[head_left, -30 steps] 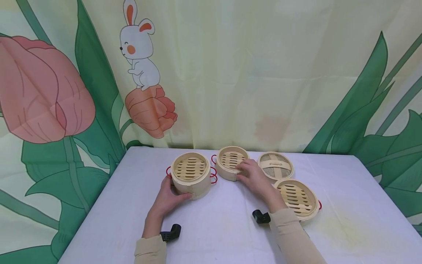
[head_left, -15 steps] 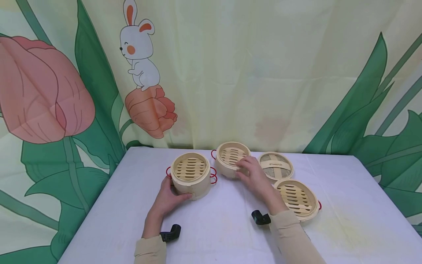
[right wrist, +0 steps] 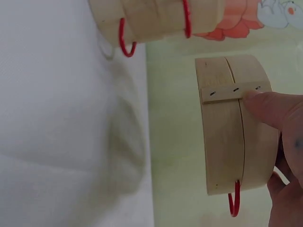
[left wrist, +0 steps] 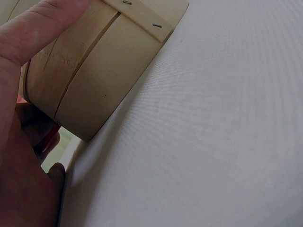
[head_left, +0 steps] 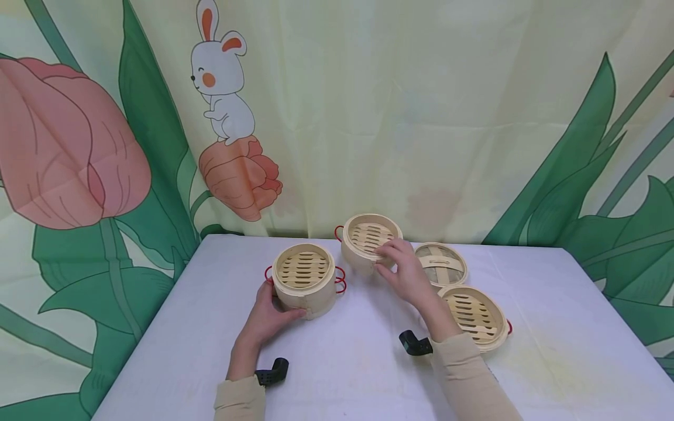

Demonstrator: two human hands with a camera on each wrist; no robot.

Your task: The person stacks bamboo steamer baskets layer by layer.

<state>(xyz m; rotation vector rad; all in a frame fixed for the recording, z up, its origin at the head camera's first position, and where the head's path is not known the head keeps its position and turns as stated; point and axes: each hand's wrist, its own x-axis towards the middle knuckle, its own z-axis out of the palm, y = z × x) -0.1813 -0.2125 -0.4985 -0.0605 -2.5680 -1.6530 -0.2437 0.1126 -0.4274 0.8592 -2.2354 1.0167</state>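
On the left of the table, two stacked bamboo steamer baskets (head_left: pixel 305 286) with red loop handles are gripped at their left and front by my left hand (head_left: pixel 268 313). In the left wrist view the thumb lies along the wooden wall (left wrist: pixel 104 71), whose bottom edge meets the cloth. My right hand (head_left: pixel 408 275) pinches the rim of a single steamer basket (head_left: pixel 363 254), lifted off the table at the back. The right wrist view shows that basket (right wrist: pixel 227 127) in the air, thumb on its stapled outer strip, other fingers partly hidden behind the rim.
A round woven steamer lid (head_left: pixel 441 263) lies at the back right. In front of it, another slatted basket (head_left: pixel 476 318) with a red handle is partly covered by my right forearm. A white cloth (head_left: pixel 342 374) covers the table, with a printed curtain (head_left: pixel 463 117) behind it.
My right hand has raised the single basket off the table, moving it up and slightly left in the head view. The left hand and its stack have stayed in place.
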